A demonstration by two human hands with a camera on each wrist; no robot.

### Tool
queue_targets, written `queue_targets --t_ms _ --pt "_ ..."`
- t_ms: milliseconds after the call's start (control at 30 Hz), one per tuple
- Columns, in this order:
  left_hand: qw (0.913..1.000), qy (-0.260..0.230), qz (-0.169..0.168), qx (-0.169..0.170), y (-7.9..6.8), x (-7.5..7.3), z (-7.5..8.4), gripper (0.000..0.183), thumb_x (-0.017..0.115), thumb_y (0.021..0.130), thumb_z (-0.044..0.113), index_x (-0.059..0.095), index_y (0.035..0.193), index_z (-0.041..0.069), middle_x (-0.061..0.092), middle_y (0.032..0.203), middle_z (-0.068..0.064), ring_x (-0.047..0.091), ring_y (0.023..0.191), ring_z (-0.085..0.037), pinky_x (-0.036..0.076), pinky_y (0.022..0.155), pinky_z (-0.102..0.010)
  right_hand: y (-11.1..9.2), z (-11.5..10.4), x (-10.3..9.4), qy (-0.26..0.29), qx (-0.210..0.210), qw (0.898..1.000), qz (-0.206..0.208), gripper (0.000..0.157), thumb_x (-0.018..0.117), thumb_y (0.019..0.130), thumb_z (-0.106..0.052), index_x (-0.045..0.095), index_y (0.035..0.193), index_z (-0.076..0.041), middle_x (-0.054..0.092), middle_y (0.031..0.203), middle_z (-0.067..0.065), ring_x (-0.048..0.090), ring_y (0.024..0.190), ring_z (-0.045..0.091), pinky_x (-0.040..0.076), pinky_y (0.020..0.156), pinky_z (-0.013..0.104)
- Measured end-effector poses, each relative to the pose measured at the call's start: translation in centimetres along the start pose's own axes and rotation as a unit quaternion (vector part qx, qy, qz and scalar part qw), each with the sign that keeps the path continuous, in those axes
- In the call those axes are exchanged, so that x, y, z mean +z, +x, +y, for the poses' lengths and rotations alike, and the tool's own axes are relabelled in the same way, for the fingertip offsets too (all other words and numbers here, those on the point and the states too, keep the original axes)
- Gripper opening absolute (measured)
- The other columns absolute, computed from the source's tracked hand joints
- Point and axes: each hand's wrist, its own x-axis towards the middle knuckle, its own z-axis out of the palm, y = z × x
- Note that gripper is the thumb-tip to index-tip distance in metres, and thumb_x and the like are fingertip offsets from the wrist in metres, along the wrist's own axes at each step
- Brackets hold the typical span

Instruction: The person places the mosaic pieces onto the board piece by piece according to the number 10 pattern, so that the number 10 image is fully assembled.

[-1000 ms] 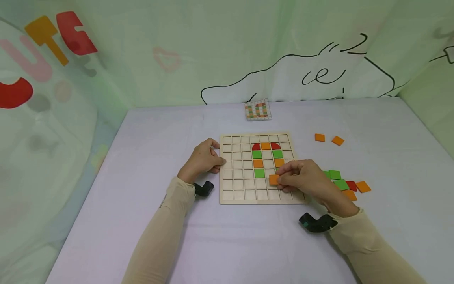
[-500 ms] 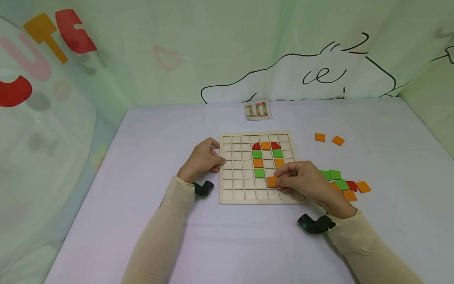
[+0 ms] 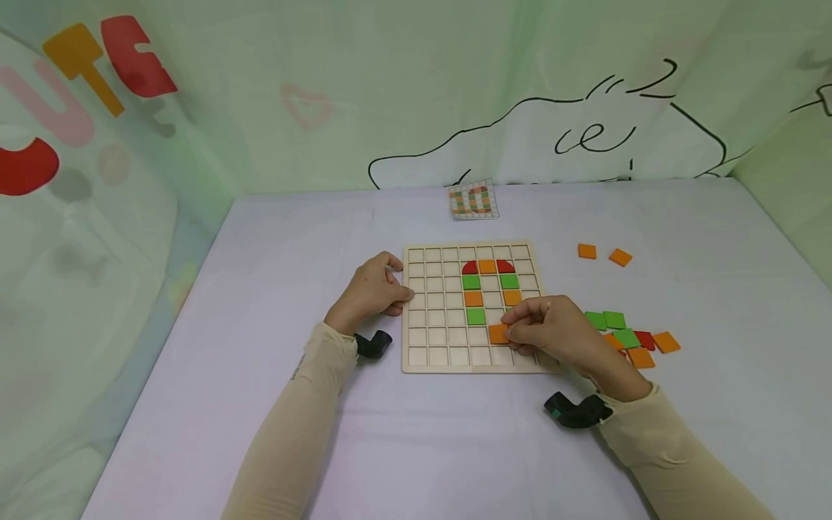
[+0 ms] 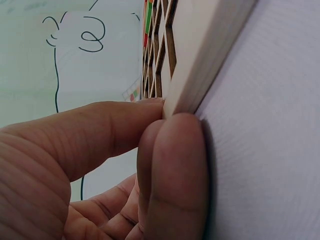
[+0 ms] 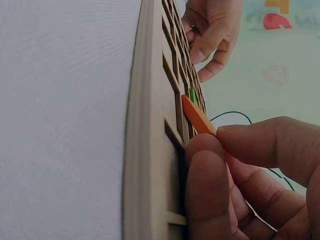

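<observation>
A wooden grid board [image 3: 437,337] lies flat on the table, with red, green and orange tiles set in an arch on its right half. At its left edge, my left hand [image 3: 373,289] pinches the rim between thumb [image 4: 115,127] and finger. My right hand [image 3: 552,326] pinches an orange square tile [image 3: 498,334] over the fifth row, just below the green tile [image 3: 476,316]. The right wrist view shows that orange tile [image 5: 198,116] tilted, its far edge down at the grid. Part of the board's right side is hidden behind the right hand.
Several green, orange and red tiles [image 3: 627,338] lie in a loose pile right of the board. Two orange tiles [image 3: 587,251] lie farther back. Behind the board, a small pattern card [image 3: 474,200] stands near the table's back edge.
My right hand has shifted slightly left and down, bringing the orange tile onto the fifth-row square under the green tile. The left hand has stayed at the board's edge.
</observation>
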Motion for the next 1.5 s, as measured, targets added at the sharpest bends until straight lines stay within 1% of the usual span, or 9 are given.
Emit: queue_targets --t_ms 300,500,667,867,967,1100,1267,1367,1500 --pt "1.0 -0.001 -0.003 0.001 0.0 0.1 0.1 0.05 0.078 0.089 0.0 0.053 0.132 0.003 0.058 0.097 -0.012 0.069 0.068 -0.017 0.064 0.064 -0.029 -0.1 0.2 0.2 -0.012 0.006 1.0 0.012 0.021 0.075 0.094 -0.007 0.071 0.11 0.005 0.071 0.086 0.006 0.066 0.072 0.017 0.062 0.065 0.025" --pt "0.9999 0.012 0.003 -0.002 -0.1 0.0 0.1 0.051 0.079 0.09 0.003 0.053 0.134 0.004 0.06 0.097 -0.013 0.069 0.069 -0.017 0.064 0.064 -0.029 -0.3 0.1 -0.5 -0.008 -0.017 1.0 0.01 0.021 0.073 0.096 -0.006 0.069 0.111 0.007 0.069 0.082 0.008 0.064 0.069 0.019 0.059 0.061 0.026" --pt "0.9998 0.019 0.004 -0.009 -0.1 0.0 0.1 0.052 0.079 0.09 0.004 0.052 0.135 0.004 0.06 0.099 -0.013 0.069 0.069 -0.017 0.064 0.064 -0.029 -1.3 0.0 -2.9 -0.034 -0.014 0.998 0.046 0.024 0.069 0.096 -0.008 0.069 0.116 0.006 0.068 0.083 0.011 0.061 0.069 0.019 0.056 0.057 0.027" --pt "0.9999 0.012 0.0 -0.001 -0.2 -0.1 0.1 0.052 0.079 0.09 0.003 0.051 0.135 0.002 0.058 0.1 -0.014 0.069 0.067 -0.017 0.064 0.064 -0.029 -3.4 1.6 -7.5 -0.073 0.049 0.992 0.089 0.037 0.07 0.1 -0.026 0.067 0.126 0.0 0.07 0.093 0.005 0.064 0.074 0.016 0.058 0.061 0.028" --pt "0.9999 0.012 -0.001 0.005 -0.3 0.0 0.1 0.052 0.078 0.09 0.003 0.051 0.134 0.002 0.058 0.1 -0.014 0.069 0.066 -0.017 0.064 0.064 -0.03 -4.8 3.1 -9.5 -0.078 0.07 0.99 0.095 0.043 0.07 0.101 -0.034 0.066 0.128 0.0 0.07 0.089 0.001 0.064 0.072 0.016 0.056 0.063 0.028" --pt "0.9999 0.013 -0.003 0.009 -0.2 0.0 0.1 0.051 0.078 0.09 0.003 0.051 0.134 0.001 0.058 0.099 -0.014 0.069 0.066 -0.017 0.064 0.064 -0.03 -6.3 5.0 -10.9 -0.085 0.089 0.989 0.078 0.043 0.072 0.1 -0.034 0.067 0.123 0.001 0.069 0.083 0.002 0.06 0.069 0.016 0.051 0.059 0.028" --pt "0.9999 0.011 -0.003 0.007 -0.2 0.0 0.1 0.051 0.078 0.09 0.002 0.051 0.133 0.001 0.057 0.098 -0.014 0.068 0.065 -0.016 0.064 0.064 -0.029 -7.0 6.1 -10.8 -0.132 0.108 0.984 0.044 0.038 0.076 0.097 -0.032 0.069 0.115 0.0 0.062 0.075 -0.001 0.054 0.064 0.014 0.045 0.053 0.027" --pt "0.9999 0.009 -0.004 0.005 -0.2 0.1 0.1 0.051 0.078 0.09 0.001 0.051 0.133 0.001 0.057 0.098 -0.014 0.068 0.065 -0.016 0.064 0.064 -0.029 -7.0 6.1 -10.1 -0.19 0.1 0.975 0.055 0.038 0.08 0.092 -0.034 0.07 0.11 -0.002 0.058 0.071 -0.002 0.052 0.062 0.013 0.042 0.051 0.026" --pt "0.9999 0.011 -0.004 0.003 -0.2 0.1 0.1 0.051 0.078 0.09 0.001 0.051 0.133 0.002 0.057 0.099 -0.014 0.069 0.066 -0.016 0.064 0.064 -0.029 -6.8 5.7 -9.0 -0.25 0.07 0.962 0.078 0.033 0.083 0.087 -0.033 0.071 0.099 -0.005 0.058 0.072 -0.002 0.052 0.067 0.015 0.04 0.053 0.026"
